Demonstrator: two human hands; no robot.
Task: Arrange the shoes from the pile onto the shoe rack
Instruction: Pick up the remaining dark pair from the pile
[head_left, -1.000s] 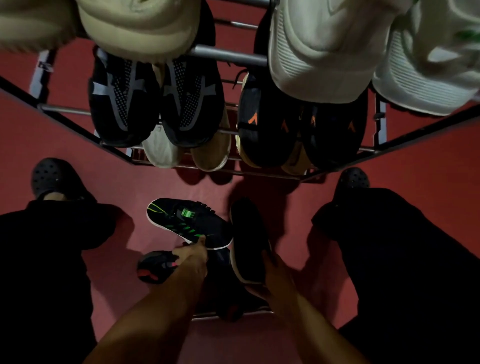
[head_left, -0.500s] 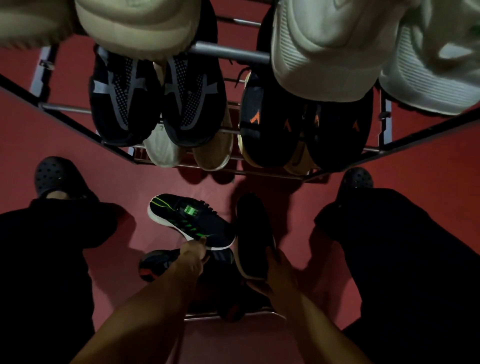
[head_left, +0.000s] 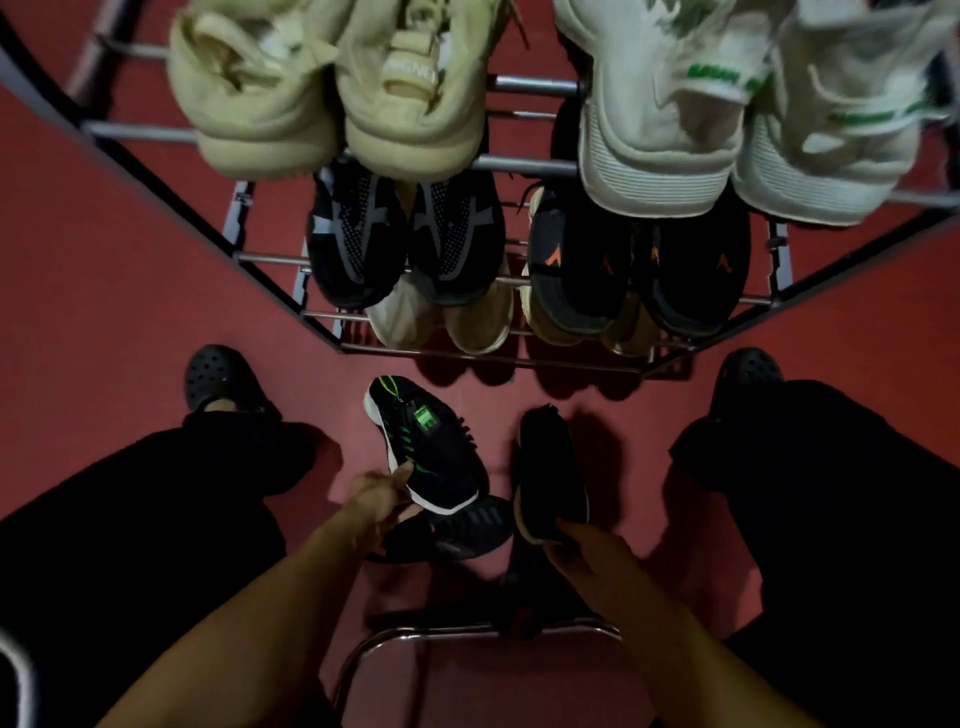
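My left hand grips the heel of a black sneaker with green stripes and a white sole, held above the red floor. My right hand holds a second dark shoe by its heel, toe pointing at the rack. Another dark shoe lies on the floor under them. The metal shoe rack stands ahead: beige sneakers and white-green sneakers on top, black-grey and black-orange pairs below, pale shoes lower still.
My legs in black trousers and black clogs flank the shoes on the red floor. A chrome tube frame sits just below my forearms. Dark edges run diagonally at both sides of the rack.
Both hands have lifted their shoes a little and turned the green-striped sneaker more toward the rack. My view has tilted, so the top shelf shoes show more fully.
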